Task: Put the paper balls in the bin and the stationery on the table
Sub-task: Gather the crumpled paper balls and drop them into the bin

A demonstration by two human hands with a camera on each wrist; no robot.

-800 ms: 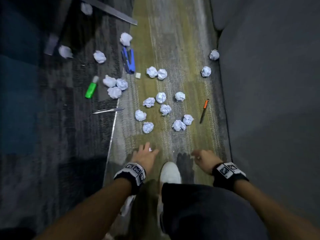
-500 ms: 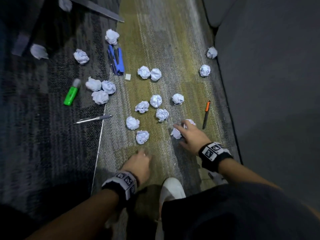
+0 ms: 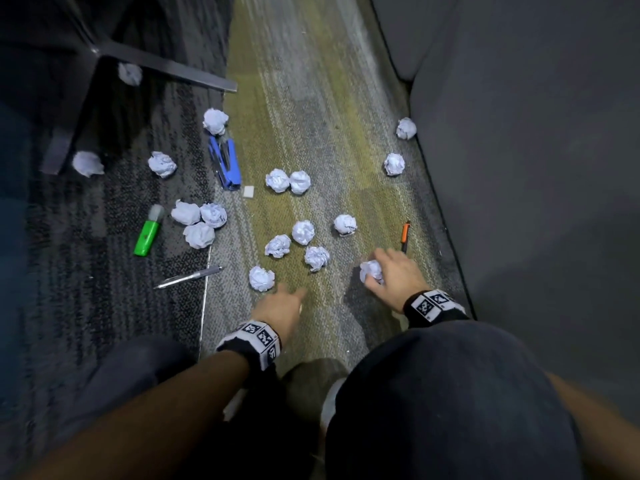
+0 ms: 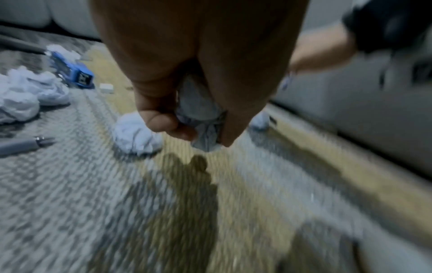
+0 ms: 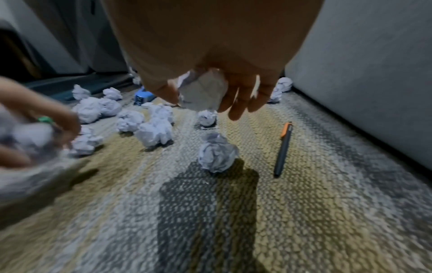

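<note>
Several white crumpled paper balls (image 3: 303, 232) lie scattered on the carpet. My left hand (image 3: 289, 296) pinches one paper ball (image 4: 201, 114) between thumb and fingers, just above the floor and right of another ball (image 3: 261, 278). My right hand (image 3: 375, 271) grips a second paper ball (image 3: 370, 270), lifted above a ball still on the carpet (image 5: 217, 153). Stationery on the floor: an orange-and-black pen (image 3: 405, 233) beyond the right hand, a silver pen (image 3: 188, 277), a green highlighter (image 3: 147, 237), a blue stapler (image 3: 225, 164) and a small white eraser (image 3: 248, 191).
A grey sofa (image 3: 519, 168) runs along the right side, with two balls against its base. A dark metal furniture leg (image 3: 166, 69) crosses the upper left, with balls lying near it. My knee (image 3: 450, 393) fills the lower right. No bin or table is in view.
My right hand reached forward to the two nearest balls and closed on one. My left hand took up the ball that lay nearest it. The camera dropped closer to the floor.
</note>
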